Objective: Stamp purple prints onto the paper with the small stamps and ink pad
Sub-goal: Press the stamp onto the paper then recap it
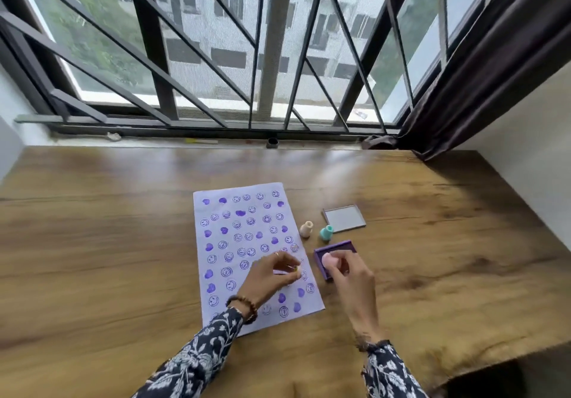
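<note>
A white paper (pixel 216 227) lies on the wooden table, covered with several purple hearts and smiley prints. My left hand (pixel 272 274) rests over the paper's lower right part, fingers pinched on a small yellow stamp (pixel 297 269). Just to the right sits the purple ink pad (pixel 336 248). Over the pad, my right hand (pixel 349 274) grips a pink stamp (pixel 328 260) that presses down onto it. A beige stamp (pixel 306 229) and a teal stamp (pixel 326 232) stand upright beyond the pad.
The ink pad's grey lid (pixel 343 218) lies flat behind the teal stamp. The wooden table (pixel 108 243) runs up to a barred window at the back. A dark curtain (pixel 482 82) hangs at the right, where the table edge drops off.
</note>
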